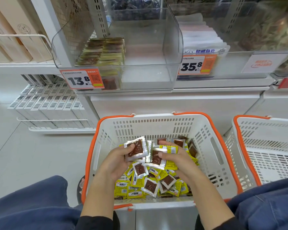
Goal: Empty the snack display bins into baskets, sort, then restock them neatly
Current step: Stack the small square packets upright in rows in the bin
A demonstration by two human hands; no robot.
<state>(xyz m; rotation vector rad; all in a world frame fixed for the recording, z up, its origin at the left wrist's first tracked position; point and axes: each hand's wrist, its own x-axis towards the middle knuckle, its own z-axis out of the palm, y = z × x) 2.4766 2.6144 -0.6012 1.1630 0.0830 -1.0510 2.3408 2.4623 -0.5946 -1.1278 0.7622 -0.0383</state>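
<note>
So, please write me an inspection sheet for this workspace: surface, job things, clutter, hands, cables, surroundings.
Surface: pale tiled floor.
Job's things: orange-rimmed basket holds loose snack packets; clear display bin is partly restocked with a neat stack on its left side.
Clutter: nothing seen.
Hands: left hand grips a packet bundle; right hand grips packets.
Cables: nothing seen.
Surroundings: second basket on the right; price tag 13.8; boxed goods on the left.
</note>
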